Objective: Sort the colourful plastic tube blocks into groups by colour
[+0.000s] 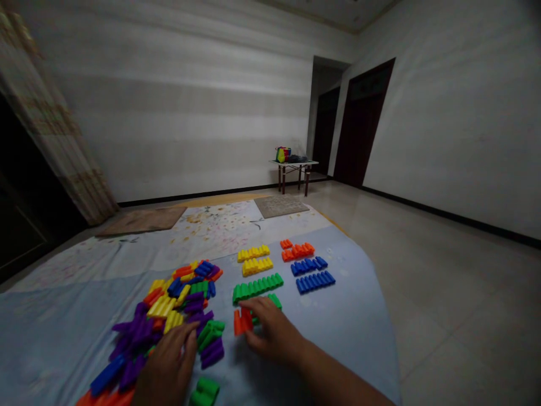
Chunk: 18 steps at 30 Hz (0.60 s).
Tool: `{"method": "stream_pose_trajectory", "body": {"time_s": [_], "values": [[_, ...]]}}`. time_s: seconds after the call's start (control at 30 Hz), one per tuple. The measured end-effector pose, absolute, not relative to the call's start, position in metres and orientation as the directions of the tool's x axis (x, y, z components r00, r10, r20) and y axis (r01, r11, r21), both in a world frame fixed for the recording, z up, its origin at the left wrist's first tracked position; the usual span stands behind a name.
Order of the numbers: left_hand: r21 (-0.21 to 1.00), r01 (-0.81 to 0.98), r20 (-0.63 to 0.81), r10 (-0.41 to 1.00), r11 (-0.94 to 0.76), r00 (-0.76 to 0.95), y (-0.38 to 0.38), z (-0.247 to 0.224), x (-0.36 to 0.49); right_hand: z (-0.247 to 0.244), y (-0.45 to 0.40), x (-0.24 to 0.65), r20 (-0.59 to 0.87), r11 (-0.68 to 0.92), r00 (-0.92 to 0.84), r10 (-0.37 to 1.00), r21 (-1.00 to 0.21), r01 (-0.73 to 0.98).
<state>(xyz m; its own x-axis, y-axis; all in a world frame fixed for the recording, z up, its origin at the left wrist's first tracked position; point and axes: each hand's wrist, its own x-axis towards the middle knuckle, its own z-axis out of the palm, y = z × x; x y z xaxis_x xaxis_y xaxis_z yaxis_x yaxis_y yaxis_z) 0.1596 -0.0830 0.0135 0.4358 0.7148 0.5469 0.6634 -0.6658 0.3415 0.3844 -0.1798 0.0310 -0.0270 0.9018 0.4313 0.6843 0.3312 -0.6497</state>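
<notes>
My right hand pinches an orange ribbed plastic piece between thumb and fingers, just over the bed cover. Behind its fingers a green row is partly hidden. My left hand lies over the near side of a mixed pile, fingers stretched out beside purple pieces and green pieces; nothing shows in its grasp. Beyond my right hand lie a long green row, yellow rows, orange rows and blue rows.
Yellow pieces and a blue piece are among the loose heap at left. A green piece lies near the bottom edge. Two mats sit on the far cloth. A small table with a colourful bag stands by the doorway.
</notes>
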Motion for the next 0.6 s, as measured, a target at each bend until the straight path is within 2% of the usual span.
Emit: {"method": "stream_pose_trajectory", "body": {"time_s": [0.13,0.2,0.3,0.37,0.6], "values": [[0.386,0.652,0.514,0.739,-0.652,0.435,-0.089,0.007,0.158,0.045,-0.169,0.417,0.516,0.278,0.129,0.847,-0.636,0.720],[0.412,0.648,0.514,0.751,-0.641,0.415,-0.090,0.005,0.156,0.053,-0.158,0.443,0.509,0.190,0.168,0.844,-0.578,0.794],[0.444,0.648,0.527,0.765,-0.619,0.370,-0.088,0.002,0.154,0.062,-0.136,0.485,0.385,-0.056,0.221,0.896,-0.395,0.917],[0.456,0.646,0.538,0.768,-0.612,0.347,-0.087,0.001,0.153,0.064,-0.122,0.508,0.308,-0.180,0.268,0.913,-0.287,0.941],[0.500,0.631,0.543,0.782,-0.593,0.305,-0.088,0.007,0.156,0.051,-0.091,0.537,0.227,-0.254,0.292,0.929,-0.182,0.950]]}}
